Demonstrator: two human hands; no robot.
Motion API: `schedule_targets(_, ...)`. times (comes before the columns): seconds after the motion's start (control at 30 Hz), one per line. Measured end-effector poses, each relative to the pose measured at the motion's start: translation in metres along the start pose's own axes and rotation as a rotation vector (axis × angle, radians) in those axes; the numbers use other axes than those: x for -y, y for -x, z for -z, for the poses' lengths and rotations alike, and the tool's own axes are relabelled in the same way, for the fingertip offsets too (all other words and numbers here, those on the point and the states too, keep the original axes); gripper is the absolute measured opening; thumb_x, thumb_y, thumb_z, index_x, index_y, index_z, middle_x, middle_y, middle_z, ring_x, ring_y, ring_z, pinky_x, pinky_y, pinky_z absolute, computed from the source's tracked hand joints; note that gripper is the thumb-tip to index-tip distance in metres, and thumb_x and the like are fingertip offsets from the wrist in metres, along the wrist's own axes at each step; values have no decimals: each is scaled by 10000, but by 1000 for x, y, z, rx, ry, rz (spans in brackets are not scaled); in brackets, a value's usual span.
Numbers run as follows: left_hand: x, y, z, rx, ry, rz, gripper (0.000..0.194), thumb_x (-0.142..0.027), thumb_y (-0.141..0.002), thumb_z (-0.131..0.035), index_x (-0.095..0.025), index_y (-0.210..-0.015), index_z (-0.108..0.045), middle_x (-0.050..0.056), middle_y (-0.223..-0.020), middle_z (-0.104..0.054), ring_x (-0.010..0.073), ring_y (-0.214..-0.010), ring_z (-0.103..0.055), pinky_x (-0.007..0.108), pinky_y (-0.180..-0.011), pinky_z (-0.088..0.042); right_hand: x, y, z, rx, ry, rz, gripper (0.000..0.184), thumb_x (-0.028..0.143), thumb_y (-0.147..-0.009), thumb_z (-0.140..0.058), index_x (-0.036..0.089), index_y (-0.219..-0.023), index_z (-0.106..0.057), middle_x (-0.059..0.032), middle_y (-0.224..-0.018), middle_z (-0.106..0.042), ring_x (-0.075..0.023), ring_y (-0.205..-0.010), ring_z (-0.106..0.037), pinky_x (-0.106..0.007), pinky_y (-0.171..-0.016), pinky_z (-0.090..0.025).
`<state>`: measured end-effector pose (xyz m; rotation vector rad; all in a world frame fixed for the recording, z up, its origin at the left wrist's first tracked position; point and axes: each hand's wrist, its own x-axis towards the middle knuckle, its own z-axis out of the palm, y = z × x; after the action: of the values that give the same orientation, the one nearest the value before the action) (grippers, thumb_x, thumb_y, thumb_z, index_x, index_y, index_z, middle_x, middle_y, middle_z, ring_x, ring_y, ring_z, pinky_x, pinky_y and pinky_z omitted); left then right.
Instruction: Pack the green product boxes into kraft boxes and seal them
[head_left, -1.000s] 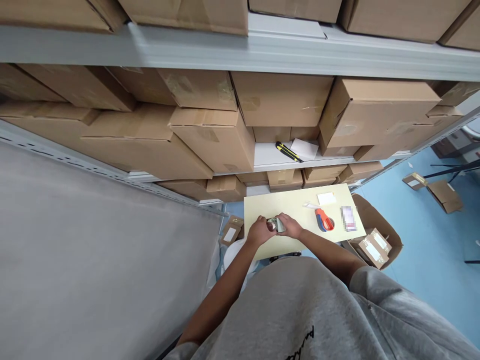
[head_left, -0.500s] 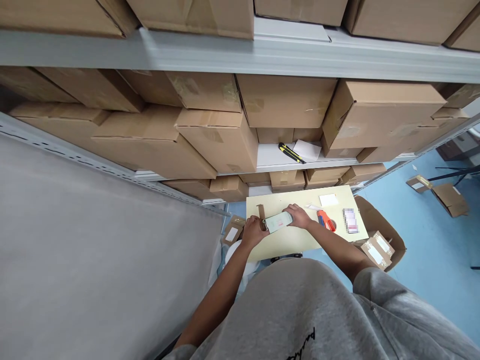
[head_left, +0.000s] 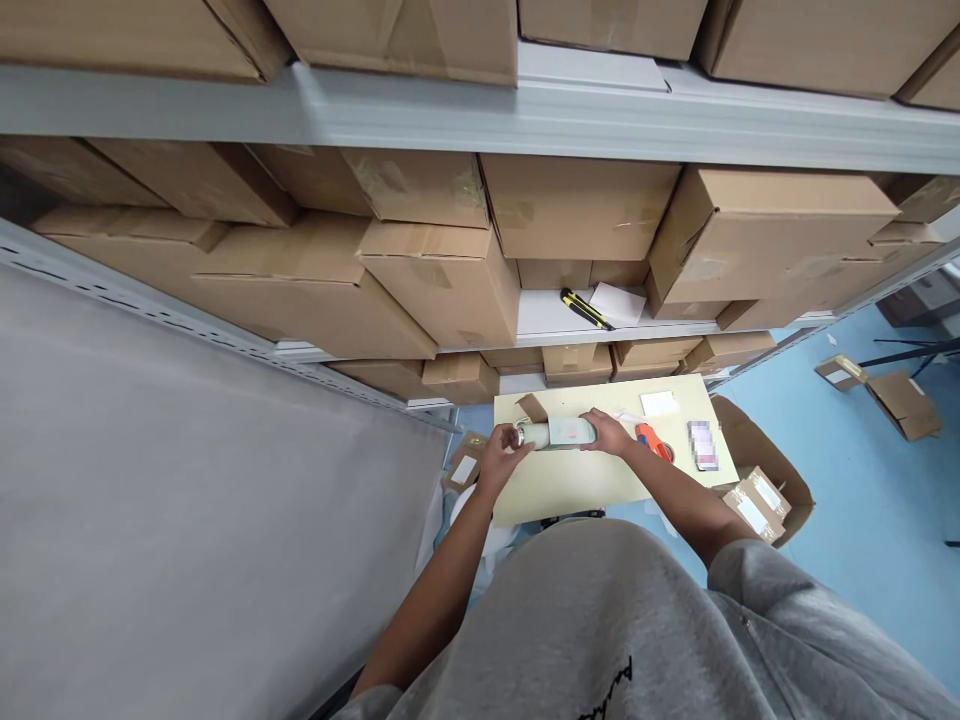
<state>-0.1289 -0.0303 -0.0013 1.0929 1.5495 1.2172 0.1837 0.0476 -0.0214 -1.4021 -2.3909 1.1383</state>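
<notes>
Above the pale yellow table (head_left: 555, 492), a pale green bottle (head_left: 534, 434) with a shiny end sticks out of the left side of a slim, light-coloured box (head_left: 571, 431). My left hand (head_left: 496, 462) is closed around the bottle's shiny end. At the other end, my right hand (head_left: 607, 433) grips the box. Just behind the bottle, a brown cardboard piece (head_left: 532, 407) sticks up. An orange and blue tape dispenser (head_left: 652, 440) lies to the right of my right hand.
A white card (head_left: 659, 403) and a blurred phone-like thing (head_left: 703, 445) lie on the table. Shelves (head_left: 420, 112) of cardboard boxes stand ahead, with a yellow-black utility knife (head_left: 586, 309) on one. A large open carton (head_left: 795, 490) holding small parcels stands at the right. A grey wall (head_left: 225, 500) is at left.
The bottle has come partway out of the box toward the left, and more of it shows. The box has turned nearly level, and my hands are a little farther apart.
</notes>
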Motion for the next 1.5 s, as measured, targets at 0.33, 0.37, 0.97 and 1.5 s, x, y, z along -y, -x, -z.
schedule_targets(0.33,8,-13,6,-529,98,59,559,-532,-1048,-610,-253,-1520,-502,151,-1481,-671,276,-1421,-633,415,-1189,-518,-19,20,-39,59,-57,-366,655,520,-855,-895,209,-1366,-628,-145,-1326,-712,-316,-1131,-716,-351,-895,-525)
schedule_targets(0.37,6,-15,8,-548,64,73,543,-533,-1074,-552,-246,-1529,-483,162,-1495,-660,271,-1421,-632,413,-1185,-518,-19,19,-45,43,-92,-420,632,560,-878,-866,196,-1338,-630,-153,-1306,-724,-318,-1103,-723,-352,-884,-526)
schedule_targets(0.97,6,-2,-75,-157,260,158,680,-814,-1007,-476,-190,-1201,-662,144,-1207,-774,271,-1107,-740,400,-943,-614,43,-23,-77,-235,-577,-278,651,668,-1065,-491,230,-1530,-621,-153,-1607,-591,-314,-1552,-482,-499,-1337,-323)
schedule_targets(1.5,15,4,-93,-52,103,184,586,-718,-830,-769,-191,-1081,-719,96,-1023,-757,250,-890,-740,368,-768,-605,72,-10,-56,-293,-984,-347,691,783,-894,-708,245,-1327,-675,-78,-1179,-778,-277,-1054,-727,-403,-952,-605)
